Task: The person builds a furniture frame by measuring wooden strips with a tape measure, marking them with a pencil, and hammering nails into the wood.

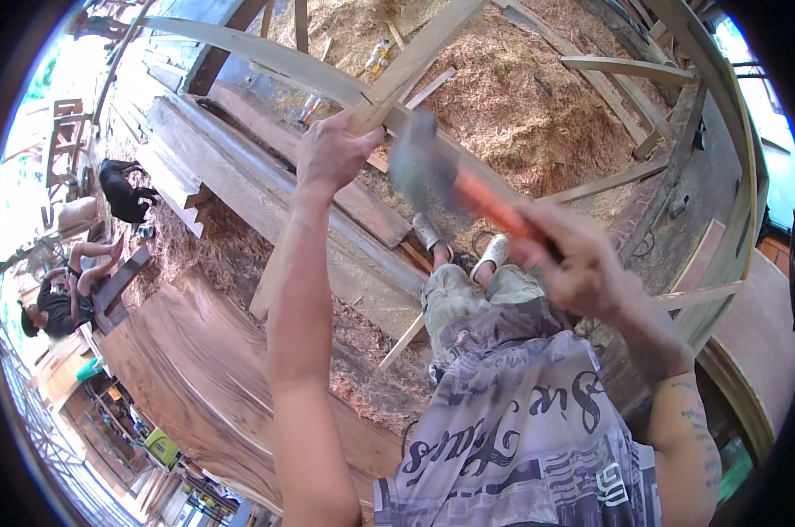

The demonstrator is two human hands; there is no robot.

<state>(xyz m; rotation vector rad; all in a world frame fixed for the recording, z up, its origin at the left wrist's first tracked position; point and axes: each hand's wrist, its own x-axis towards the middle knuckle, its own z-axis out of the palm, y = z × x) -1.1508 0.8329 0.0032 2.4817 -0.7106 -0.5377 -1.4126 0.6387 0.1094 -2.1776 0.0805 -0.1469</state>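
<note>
- Black-shirted person [57, 306] sits at the far left, with a dog [125, 191] just beyond.
- Brown slab [187, 351], broad and grained, lies inward of them, left of the worker's own left forearm.
- Long rail [274, 61] slants from the upper left toward the middle, passing behind the hammer.
- Left hand [334, 156]: fingers clamped on a batten, close to where it crosses the rail. This looks like a steadying grip.
- Batten [419, 57], the piece being worked, runs from the upper edge down to that hand and crosses the rail there. Whether a nail stands in the crossing is too small to tell.
- Hammer [457, 183], orange-handled, its head blurred, is just right of the left hand. Contact with the wood cannot be made out.
- Shavings [520, 123] lie heaped beyond it.
- Right hand [582, 263]: fingers wrapped round the handle's end, blurred too. The step in hand seems to be hammering at the crossing; the next blow calls for a square strike, the batten held firm and the left fingers kept clear of the head.
</note>
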